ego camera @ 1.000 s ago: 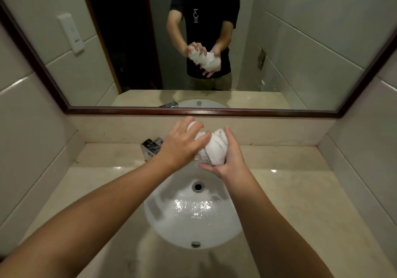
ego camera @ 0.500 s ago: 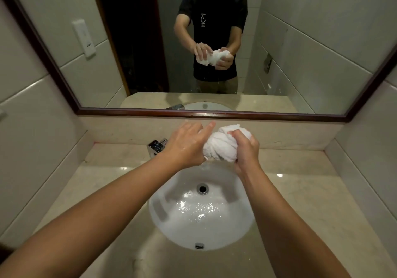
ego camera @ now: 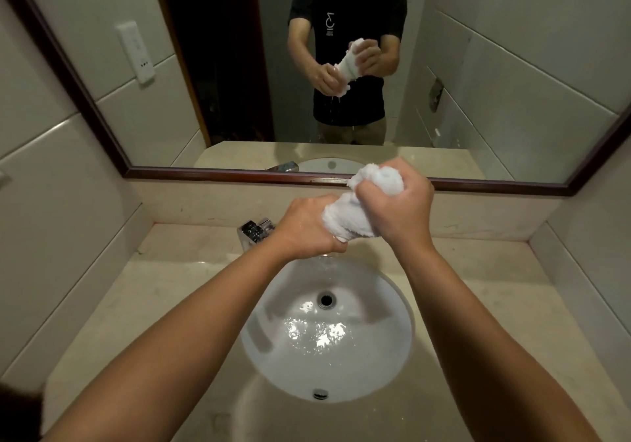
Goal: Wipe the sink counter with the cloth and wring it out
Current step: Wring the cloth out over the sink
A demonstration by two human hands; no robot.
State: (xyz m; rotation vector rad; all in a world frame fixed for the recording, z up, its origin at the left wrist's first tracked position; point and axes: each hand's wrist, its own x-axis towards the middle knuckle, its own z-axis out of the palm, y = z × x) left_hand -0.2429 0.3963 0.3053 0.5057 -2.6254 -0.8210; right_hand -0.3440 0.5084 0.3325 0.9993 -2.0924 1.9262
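Note:
A white cloth [ego camera: 345,214] is bunched into a twisted roll above the back of the white sink basin [ego camera: 392,349]. My left hand [ego camera: 307,229] grips its lower end. My right hand [ego camera: 399,209] grips the upper end, with a tuft of cloth sticking out above the fist. The mirror's reflection shows drops falling from the cloth. Water lies rippling in the bottom of the basin around the drain [ego camera: 326,299]. The beige stone counter [ego camera: 164,291] surrounds the basin.
A chrome faucet [ego camera: 254,231] stands at the back left of the basin, partly hidden by my left wrist. A wood-framed mirror [ego camera: 102,123] spans the wall behind. Tiled walls close in the counter on the left and right.
Both hands have closed tighter on the cloth and twisted it. The right hand rose and turned over the top; the left hand dropped lower. The cloth went from a loose ball to a roll.

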